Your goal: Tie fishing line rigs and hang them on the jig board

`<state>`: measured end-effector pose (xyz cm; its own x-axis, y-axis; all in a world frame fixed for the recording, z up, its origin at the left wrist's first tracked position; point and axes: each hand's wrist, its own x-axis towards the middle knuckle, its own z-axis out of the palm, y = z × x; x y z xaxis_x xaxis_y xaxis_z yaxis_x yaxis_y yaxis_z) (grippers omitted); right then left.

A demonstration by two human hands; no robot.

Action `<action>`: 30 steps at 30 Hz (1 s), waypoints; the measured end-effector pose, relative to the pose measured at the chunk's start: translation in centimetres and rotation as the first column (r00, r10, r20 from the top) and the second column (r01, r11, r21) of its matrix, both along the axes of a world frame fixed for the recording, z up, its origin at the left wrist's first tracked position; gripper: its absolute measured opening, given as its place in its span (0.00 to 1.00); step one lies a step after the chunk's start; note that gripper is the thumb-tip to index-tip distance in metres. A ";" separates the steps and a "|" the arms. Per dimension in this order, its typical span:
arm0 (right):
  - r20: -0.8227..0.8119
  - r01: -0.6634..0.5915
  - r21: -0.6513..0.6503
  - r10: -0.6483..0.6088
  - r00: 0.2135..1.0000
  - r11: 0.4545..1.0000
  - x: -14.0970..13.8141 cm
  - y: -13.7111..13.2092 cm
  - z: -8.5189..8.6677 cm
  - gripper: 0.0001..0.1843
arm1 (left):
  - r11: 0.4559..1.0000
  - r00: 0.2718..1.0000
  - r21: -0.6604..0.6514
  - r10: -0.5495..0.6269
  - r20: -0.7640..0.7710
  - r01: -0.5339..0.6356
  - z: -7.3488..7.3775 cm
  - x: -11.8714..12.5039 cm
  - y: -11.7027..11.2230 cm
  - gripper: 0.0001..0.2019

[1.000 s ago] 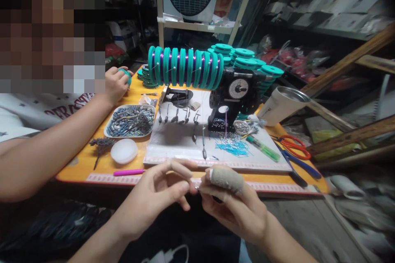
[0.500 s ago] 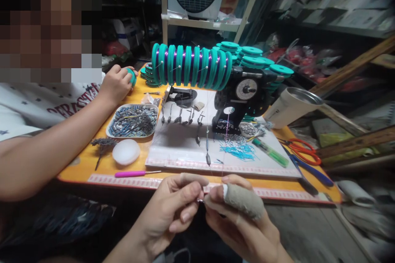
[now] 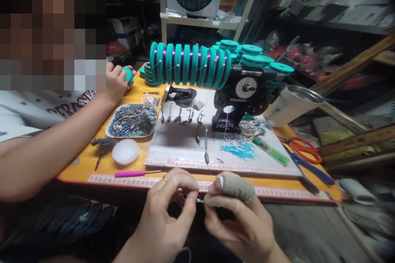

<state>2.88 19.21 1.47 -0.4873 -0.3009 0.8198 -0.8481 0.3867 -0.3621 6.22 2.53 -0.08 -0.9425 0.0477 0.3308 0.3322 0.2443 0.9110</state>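
Observation:
Low in front of the table edge, my left hand [image 3: 174, 201] and my right hand [image 3: 236, 209] meet almost fingertip to fingertip. Between them shows a small metal swivel [image 3: 200, 200] with a ring end, pinched by my right fingers. My left thumb and forefinger are pinched together beside the ring; what they hold is too fine to make out. Grey cloth tape wraps a finger of my right hand. Just beyond hangs a lead sinker [image 3: 206, 158] on a thin line. Above it a row of teal spools [image 3: 189, 65] with purple thread sits on a black machine [image 3: 247, 90].
A co-worker's hand [image 3: 119, 78] holds a teal spool at the left. On the table lie a tray of sinkers [image 3: 109, 131], a white bowl [image 3: 126, 152], a pink-handled hook tool [image 3: 129, 173], blue tube pieces [image 3: 237, 150], orange scissors [image 3: 305, 150] and a white cup [image 3: 285, 107].
My left hand has turned, its forefinger arching up and its thumb coming against it. My right hand has shifted slightly left and down. The swivel's ring shows more clearly.

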 end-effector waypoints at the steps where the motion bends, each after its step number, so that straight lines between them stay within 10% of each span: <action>1: 0.003 0.005 -0.007 -0.005 1.000 1.000 0.0 -0.1 -0.1 0.09 | 0.999 1.000 -0.034 0.013 -0.025 -0.014 -0.1 0.1 0.0 0.07; 6: -0.007 0.023 -0.005 -0.023 1.000 1.000 0.0 -0.1 -0.1 0.08 | 0.967 0.971 -0.120 0.211 -0.111 -0.223 -0.6 -0.2 -0.2 0.09; 10: -0.041 0.046 -0.019 -0.047 0.998 0.999 0.0 -0.1 0.1 0.08 | 0.914 0.920 0.123 0.375 0.110 -0.387 -1.1 0.2 -0.8 0.10; 15: 0.014 0.007 -0.034 -0.007 1.000 0.999 -0.1 -0.2 0.0 0.09 | 0.933 0.954 0.241 0.221 0.201 -0.267 -1.3 1.7 -1.3 0.04; 18: 0.055 -0.048 -0.030 0.049 0.997 0.998 -0.2 -0.2 0.0 0.09 | 0.951 0.941 0.048 0.310 -0.134 -0.306 -0.1 1.7 -1.4 0.10; 24: 0.099 -0.137 0.031 0.134 0.986 0.990 -0.3 0.2 0.2 0.05 | 0.920 0.878 -0.279 0.120 -0.463 -0.274 3.1 0.3 -0.3 0.16; 30: 0.128 -0.124 -0.010 0.124 0.984 0.992 0.0 0.2 0.3 0.09 | 1.000 0.993 -0.023 0.015 -0.119 -0.018 3.5 -0.1 -0.4 0.05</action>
<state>2.88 19.37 1.75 -0.5473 -0.3639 0.7537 -0.8360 0.2806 -0.4716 6.07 2.09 3.39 -0.8974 0.0415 0.4393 0.4332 0.2722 0.8592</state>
